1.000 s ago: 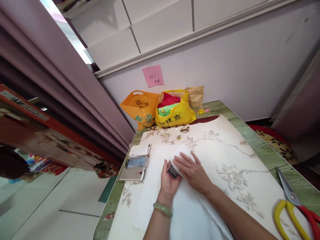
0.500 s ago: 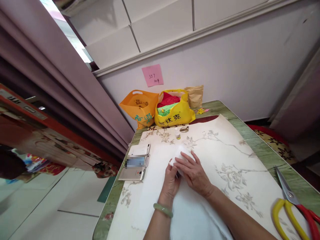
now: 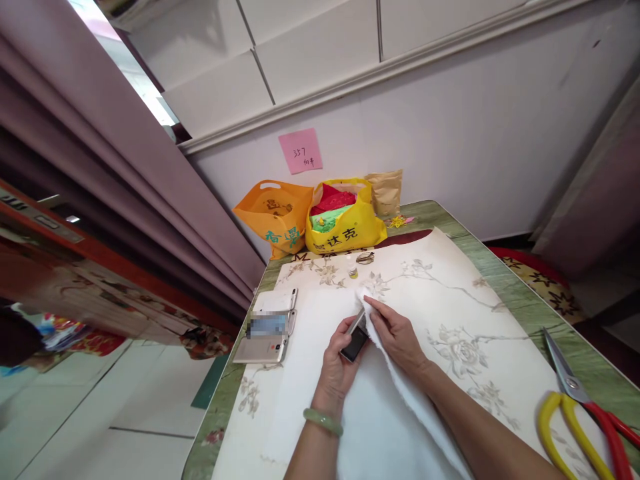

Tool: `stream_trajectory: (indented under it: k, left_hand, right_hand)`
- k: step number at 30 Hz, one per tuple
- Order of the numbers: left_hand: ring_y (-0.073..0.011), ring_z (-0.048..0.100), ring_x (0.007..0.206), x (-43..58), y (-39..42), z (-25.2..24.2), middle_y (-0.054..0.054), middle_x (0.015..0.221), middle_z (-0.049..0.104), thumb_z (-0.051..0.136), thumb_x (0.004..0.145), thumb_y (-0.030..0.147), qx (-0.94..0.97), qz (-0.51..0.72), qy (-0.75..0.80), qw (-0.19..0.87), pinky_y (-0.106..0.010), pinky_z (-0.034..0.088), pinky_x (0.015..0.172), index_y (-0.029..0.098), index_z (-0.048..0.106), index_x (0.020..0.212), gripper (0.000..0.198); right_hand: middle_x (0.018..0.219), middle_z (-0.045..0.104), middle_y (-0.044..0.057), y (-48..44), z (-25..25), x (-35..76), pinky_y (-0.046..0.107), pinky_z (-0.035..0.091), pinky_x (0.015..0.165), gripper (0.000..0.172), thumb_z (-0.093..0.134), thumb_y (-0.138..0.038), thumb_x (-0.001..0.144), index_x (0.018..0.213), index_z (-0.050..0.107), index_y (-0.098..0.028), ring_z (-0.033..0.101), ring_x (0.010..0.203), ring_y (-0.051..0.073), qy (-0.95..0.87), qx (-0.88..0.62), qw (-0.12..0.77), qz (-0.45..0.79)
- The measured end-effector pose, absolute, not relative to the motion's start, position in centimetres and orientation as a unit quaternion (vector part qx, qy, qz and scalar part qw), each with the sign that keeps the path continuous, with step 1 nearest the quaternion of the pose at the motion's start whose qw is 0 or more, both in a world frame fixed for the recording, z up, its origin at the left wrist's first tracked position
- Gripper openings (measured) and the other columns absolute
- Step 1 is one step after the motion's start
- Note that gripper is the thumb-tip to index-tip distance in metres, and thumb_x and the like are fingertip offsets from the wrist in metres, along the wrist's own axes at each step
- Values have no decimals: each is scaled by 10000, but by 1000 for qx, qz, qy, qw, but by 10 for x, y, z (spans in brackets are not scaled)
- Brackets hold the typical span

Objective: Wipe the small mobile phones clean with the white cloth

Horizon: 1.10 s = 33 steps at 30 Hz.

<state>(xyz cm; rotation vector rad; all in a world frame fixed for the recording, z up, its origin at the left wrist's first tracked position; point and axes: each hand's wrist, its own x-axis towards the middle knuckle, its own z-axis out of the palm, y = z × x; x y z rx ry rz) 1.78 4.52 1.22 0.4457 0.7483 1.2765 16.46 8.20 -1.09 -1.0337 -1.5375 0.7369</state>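
Note:
My left hand (image 3: 334,361) is closed around a dark phone (image 3: 355,343) with a silvery edge, tilted above the table. In my right hand (image 3: 400,339) the fingers pinch the edge of a white cloth (image 3: 380,417), lifted at the phone's upper right side. The cloth hangs down toward me between my forearms. Part of the phone is hidden behind the cloth and my fingers. To the left lie a white phone (image 3: 270,301), a phone with a lit, blurred screen (image 3: 269,325) and a gold phone (image 3: 257,350).
A small bottle (image 3: 353,273) and glasses (image 3: 365,258) lie beyond my hands. Behind them stand an orange bag (image 3: 277,213), a stuffed yellow bag (image 3: 350,230) and a brown paper packet (image 3: 387,190). Large scissors (image 3: 575,393) rest at the right edge of the flower-patterned sheet (image 3: 465,300).
The cloth that covered the phone has been drawn aside, and the phone's dark face now shows. My right hand has moved from lying over it to pinching the cloth's edge.

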Motion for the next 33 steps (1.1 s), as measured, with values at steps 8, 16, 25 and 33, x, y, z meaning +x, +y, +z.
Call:
stream_trajectory:
  k: [8, 16, 25, 33]
  left_hand:
    - [-233, 634, 990, 13, 51, 8, -95, 1059, 707, 609, 760, 233, 88, 638, 323, 693, -385, 506, 877, 160, 702, 1024, 289]
    - [-190, 647, 957, 19, 54, 9, -79, 1003, 724, 679, 765, 228, 157, 623, 360, 676, -316, 490, 900, 139, 705, 1004, 256]
    - [-166, 646, 892, 28, 50, 6, -63, 1004, 714, 746, 738, 298, 281, 572, 426, 642, -265, 481, 826, 163, 671, 1055, 353]
    - [-141, 644, 783, 16, 58, -1, -39, 931, 712, 703, 781, 323, 86, 607, 405, 678, -239, 507, 690, 194, 675, 1044, 294]
  right_hand:
    - [1172, 688, 46, 83, -10, 164, 402, 520, 942, 358, 453, -367, 945, 1241, 622, -260, 655, 1054, 230, -658, -462, 524, 282]
    - [877, 726, 13, 81, -11, 164, 304, 549, 746, 325, 446, -390, 943, 1074, 699, -234, 671, 806, 197, -631, -461, 521, 343]
    - [949, 732, 40, 84, -19, 161, 363, 551, 817, 342, 550, -468, 888, 1033, 709, -202, 678, 866, 226, -545, -452, 579, 404]
    - [911, 696, 43, 80, -8, 162, 351, 509, 822, 230, 632, -389, 867, 1038, 724, -267, 640, 868, 196, -644, -375, 564, 356]
